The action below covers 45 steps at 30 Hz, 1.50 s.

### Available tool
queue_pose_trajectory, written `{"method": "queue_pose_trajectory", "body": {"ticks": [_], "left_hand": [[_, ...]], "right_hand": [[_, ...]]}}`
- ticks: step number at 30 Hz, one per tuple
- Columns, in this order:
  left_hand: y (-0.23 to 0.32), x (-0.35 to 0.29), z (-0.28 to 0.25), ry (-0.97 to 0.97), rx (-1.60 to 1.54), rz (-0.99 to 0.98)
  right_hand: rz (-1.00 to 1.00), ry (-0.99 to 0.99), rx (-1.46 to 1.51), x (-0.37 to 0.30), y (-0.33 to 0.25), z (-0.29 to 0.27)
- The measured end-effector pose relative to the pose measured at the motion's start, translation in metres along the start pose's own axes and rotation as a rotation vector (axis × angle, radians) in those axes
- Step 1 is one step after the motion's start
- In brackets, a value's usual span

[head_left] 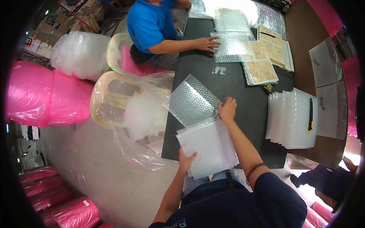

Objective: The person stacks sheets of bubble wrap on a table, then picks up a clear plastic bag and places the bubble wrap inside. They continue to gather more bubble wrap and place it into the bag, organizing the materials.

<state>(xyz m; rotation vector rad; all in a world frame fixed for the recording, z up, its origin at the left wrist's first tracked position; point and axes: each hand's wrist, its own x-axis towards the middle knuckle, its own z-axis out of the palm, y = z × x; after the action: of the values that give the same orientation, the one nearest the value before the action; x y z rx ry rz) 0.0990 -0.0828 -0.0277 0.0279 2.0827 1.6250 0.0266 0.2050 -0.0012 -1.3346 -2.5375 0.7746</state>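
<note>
My left hand [186, 159] grips the left edge of a small stack of clear bubble wrap sheets [209, 148], thumb on top, at the table's near edge. Just beyond it a single bubble wrap sheet [194, 100] lies turned cornerwise on the table, its near part meeting the stack. My right hand [227, 109] has its fingers closed at that sheet's right corner. Whether these are flat sheets or bags, I cannot tell.
Along the dark table [243, 100], a neat bubble wrap pile [291, 119] bears a black and yellow cutter [310, 116]. Papers [260, 70] lie farther back. A co-worker's hand [207, 44] rests by another bubble wrap sheet [232, 47]. Plastic-draped chairs [100, 100] stand left.
</note>
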Motion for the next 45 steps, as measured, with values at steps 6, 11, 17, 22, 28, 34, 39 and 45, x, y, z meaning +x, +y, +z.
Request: {"method": "queue_pose_trajectory", "body": {"ticks": [6, 11, 17, 22, 28, 34, 39, 45], "left_hand": [[0.004, 0.003, -0.008, -0.033, 0.041, -0.049], [0.011, 0.003, -0.010, -0.054, 0.020, -0.038], [0.002, 0.005, -0.006, -0.038, 0.039, -0.025], [-0.002, 0.010, 0.001, 0.009, -0.092, -0.045], [0.005, 0.018, 0.013, -0.008, -0.471, -0.102], [0.025, 0.023, 0.014, -0.033, -0.320, -0.203], [0.065, 0.039, 0.013, -0.440, -0.170, -0.013], [0.167, 0.033, 0.025, -0.589, -0.337, 0.194]], "right_hand": [[-0.077, -0.405, -0.096, 0.048, 0.034, 0.029], [0.299, -0.316, 1.075, 0.044, 0.036, -0.012], [-0.113, 0.390, 0.800, 0.020, 0.039, -0.097], [-0.731, 0.167, -0.142, -0.097, 0.006, -0.141], [-0.657, -0.841, -0.214, -0.229, 0.035, -0.052], [0.070, -0.044, 0.353, -0.113, 0.080, -0.085], [0.051, -0.584, 0.816, -0.094, 0.128, -0.119], [-0.226, -0.457, 0.986, -0.110, 0.111, -0.198]]}}
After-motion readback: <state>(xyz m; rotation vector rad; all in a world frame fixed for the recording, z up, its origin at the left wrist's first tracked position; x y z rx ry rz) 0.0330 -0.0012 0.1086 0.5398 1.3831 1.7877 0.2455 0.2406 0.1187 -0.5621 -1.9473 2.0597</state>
